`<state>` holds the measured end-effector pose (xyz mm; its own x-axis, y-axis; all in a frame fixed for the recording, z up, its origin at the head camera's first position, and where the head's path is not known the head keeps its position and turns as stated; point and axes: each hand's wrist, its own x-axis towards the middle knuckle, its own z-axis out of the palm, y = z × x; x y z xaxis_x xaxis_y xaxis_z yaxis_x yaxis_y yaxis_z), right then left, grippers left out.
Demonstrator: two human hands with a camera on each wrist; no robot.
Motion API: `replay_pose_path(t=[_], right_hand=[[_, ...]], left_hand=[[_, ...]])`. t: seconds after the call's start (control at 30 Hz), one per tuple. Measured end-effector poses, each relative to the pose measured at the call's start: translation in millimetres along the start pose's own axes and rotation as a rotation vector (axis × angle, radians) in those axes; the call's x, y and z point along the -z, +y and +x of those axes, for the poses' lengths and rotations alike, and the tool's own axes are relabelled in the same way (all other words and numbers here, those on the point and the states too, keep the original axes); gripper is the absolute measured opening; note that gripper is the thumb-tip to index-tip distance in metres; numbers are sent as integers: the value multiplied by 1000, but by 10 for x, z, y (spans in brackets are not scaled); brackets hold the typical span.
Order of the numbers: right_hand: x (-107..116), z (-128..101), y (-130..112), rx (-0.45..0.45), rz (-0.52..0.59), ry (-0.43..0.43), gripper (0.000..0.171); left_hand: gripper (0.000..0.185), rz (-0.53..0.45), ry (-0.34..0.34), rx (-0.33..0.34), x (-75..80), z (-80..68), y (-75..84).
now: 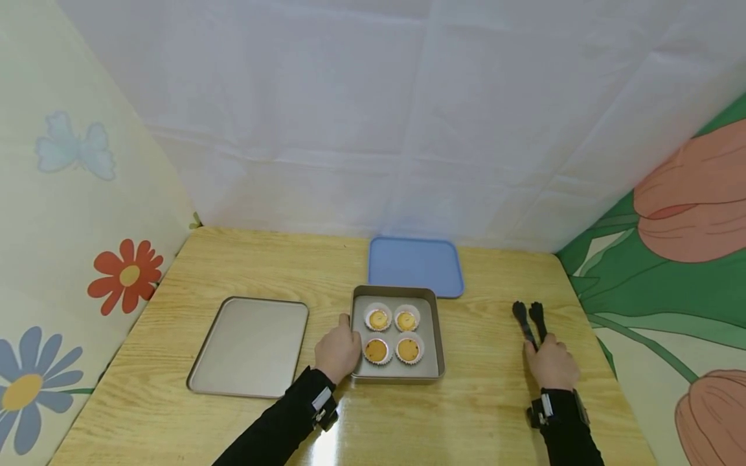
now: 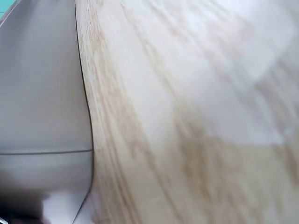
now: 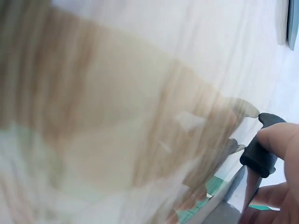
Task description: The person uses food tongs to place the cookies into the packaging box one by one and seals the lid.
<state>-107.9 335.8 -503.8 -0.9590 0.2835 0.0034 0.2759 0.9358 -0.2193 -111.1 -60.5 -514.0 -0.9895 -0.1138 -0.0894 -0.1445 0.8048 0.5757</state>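
wooden table (image 1: 484,414) | no writing | left hand (image 1: 337,353) grasps baking pan (image 1: 439,336) | right hand (image 1: 552,364) grasps tongs (image 1: 529,318)

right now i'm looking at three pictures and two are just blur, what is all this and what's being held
No machine here: a person wears three cameras. The wide picture comes from the head, looking down at a wooden table. The two blurry ones come from the wrists, very close to the surface. The left hand takes a grip on the side of a square baking pan holding four cupcakes. The right hand holds black tongs lying on the table. A flat metal tray lies at the left, a blue tray behind the pan.
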Motion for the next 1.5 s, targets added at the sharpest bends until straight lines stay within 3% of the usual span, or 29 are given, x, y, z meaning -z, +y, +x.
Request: replay_pose_path(t=[0.23,0.37,0.47,0.6,0.7,0.77,0.87,0.97,1.17,1.5], right_hand=[[14,-21,-14,-16,4,-19,50],[-5,-40,-6,-15,0,15,54],[-37,-63,-17,-15,1,100,58],[-37,-83,-109,30,19,291,58],[-6,-93,-220,101,35,404,53],[19,-104,-302,154,38,435,50],[60,-133,-437,222,64,432,49],[86,-179,-569,268,99,407,48],[99,-272,-773,301,146,342,47],[68,-376,-876,349,135,317,45]], left_hand=[[41,-1,-3,-8,-24,-11,-20],[43,-11,4,-11,-29,-17,-21],[46,-17,34,-23,-43,-25,-33],[54,-53,63,-32,-15,-40,-71],[55,-109,66,-21,88,-47,-95],[54,-130,75,-18,182,-39,-116],[50,-107,108,-11,334,-20,-190],[47,-7,118,8,462,4,-315],[44,182,80,54,575,20,-561],[13,125,55,53,529,1,-661]])
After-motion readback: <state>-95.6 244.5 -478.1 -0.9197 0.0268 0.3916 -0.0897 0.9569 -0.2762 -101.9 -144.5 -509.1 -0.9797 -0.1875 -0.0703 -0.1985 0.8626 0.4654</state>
